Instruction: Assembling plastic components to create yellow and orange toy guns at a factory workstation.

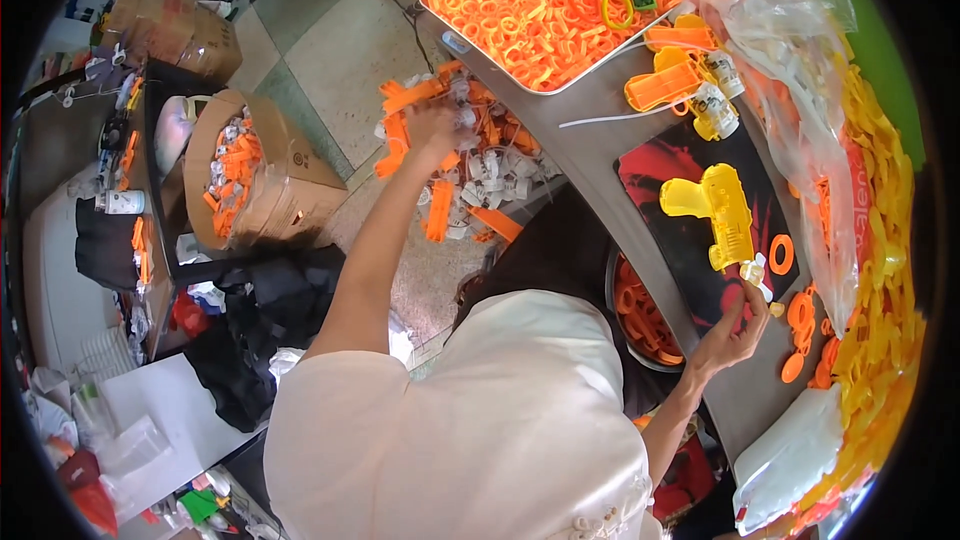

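Observation:
My left hand (438,130), smeared by motion, reaches over a heap of orange and translucent plastic parts (488,168) at the far left of the bench; its fingers cannot be made out. At the bench, my right hand (735,332) pinches a small white and clear plastic part (757,275) between its fingertips. Just above that part lies a yellow toy gun shell half (722,212), its grip pointing left, on a black and red mat (655,165). An orange ring (781,254) sits to the right of the fingertips.
A metal tray (545,92) of orange rings holds yellow-handled pliers (615,8). Orange and yellow toy assemblies (665,86) stand below it. Yellow parts (875,290) heap along the right, beside clear plastic bags (800,70). A bowl of orange rings (645,320) and a cardboard box (300,185) are nearby.

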Tool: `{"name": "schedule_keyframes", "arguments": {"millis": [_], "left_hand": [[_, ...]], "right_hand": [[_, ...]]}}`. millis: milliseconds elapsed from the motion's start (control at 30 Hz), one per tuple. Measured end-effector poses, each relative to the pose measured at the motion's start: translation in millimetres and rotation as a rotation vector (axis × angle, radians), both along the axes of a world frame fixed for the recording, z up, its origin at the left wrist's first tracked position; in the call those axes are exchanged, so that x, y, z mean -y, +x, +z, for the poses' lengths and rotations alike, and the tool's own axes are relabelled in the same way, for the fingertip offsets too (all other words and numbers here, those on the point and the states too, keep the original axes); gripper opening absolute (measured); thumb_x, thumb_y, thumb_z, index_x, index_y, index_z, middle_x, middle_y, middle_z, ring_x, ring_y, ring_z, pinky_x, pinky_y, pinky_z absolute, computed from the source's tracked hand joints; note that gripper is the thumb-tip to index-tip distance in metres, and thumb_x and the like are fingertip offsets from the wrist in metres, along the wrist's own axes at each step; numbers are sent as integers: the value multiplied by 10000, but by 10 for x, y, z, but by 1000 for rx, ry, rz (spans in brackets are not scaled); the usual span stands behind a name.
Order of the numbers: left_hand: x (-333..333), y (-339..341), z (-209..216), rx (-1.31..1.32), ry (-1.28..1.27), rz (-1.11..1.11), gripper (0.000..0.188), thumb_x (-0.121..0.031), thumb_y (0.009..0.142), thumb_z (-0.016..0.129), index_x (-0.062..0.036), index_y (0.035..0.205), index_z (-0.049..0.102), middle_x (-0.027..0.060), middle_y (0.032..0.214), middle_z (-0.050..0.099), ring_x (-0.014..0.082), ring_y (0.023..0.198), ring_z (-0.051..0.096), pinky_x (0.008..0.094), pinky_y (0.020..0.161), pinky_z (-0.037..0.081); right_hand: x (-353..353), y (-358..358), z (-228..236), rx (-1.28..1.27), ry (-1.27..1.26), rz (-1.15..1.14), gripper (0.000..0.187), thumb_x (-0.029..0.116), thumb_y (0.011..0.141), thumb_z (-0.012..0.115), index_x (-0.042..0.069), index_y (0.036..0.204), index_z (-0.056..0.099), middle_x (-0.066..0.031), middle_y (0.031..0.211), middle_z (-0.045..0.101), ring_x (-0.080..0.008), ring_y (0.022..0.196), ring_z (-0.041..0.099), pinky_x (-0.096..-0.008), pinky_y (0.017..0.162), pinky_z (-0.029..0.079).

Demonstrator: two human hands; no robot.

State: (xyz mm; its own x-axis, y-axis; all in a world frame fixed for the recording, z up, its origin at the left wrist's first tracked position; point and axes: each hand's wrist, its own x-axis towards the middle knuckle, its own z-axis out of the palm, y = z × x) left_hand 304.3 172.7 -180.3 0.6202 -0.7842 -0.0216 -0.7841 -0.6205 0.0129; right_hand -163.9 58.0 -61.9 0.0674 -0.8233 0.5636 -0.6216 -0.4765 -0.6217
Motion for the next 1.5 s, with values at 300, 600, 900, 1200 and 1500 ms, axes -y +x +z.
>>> {"name": "schedule_keyframes", "arguments": {"millis": [300,600,900,1200,1500], "left_hand": [[-65,-215,415,-5,-238,-42,458,-326,742,814,-36,1074,693,75,897,674,250,929,562,411,886,391],[-34,-1063,1497,-707,-817,-227,424,-110,740,835,-15,1120,672,47,910,643,112,721,600,253,618,475],[438,-2066,1682,-1132,-754,-485,330,29,861,698,-7,1187,665,40,945,605,108,825,615,254,718,516],[804,-2289,1799,-1504,-703,-403,191,22,900,676,29,1091,669,49,964,671,97,875,650,218,784,536],[871,-2655,1833,-1536,-842,-480,133,0,902,690,17,1023,639,30,956,664,67,851,625,212,775,514]], "right_hand": [[-12,40,17,-10,-4,70,144,-44,915,624,-32,1053,665,-89,1024,679,-193,951,631,-300,874,501],[-171,739,282,99,206,440,224,-55,904,610,-3,1116,664,-113,1073,667,-198,989,635,-323,901,502],[-171,1114,423,455,825,552,408,284,1020,544,22,1330,502,-111,1121,627,-130,984,594,-293,845,491],[-114,547,389,1010,969,615,352,177,984,515,14,1295,500,-120,1209,585,-177,1083,591,-323,965,458],[-25,456,407,574,351,375,211,-5,867,685,3,1074,721,-96,1180,634,-189,1092,590,-303,953,445]]}}
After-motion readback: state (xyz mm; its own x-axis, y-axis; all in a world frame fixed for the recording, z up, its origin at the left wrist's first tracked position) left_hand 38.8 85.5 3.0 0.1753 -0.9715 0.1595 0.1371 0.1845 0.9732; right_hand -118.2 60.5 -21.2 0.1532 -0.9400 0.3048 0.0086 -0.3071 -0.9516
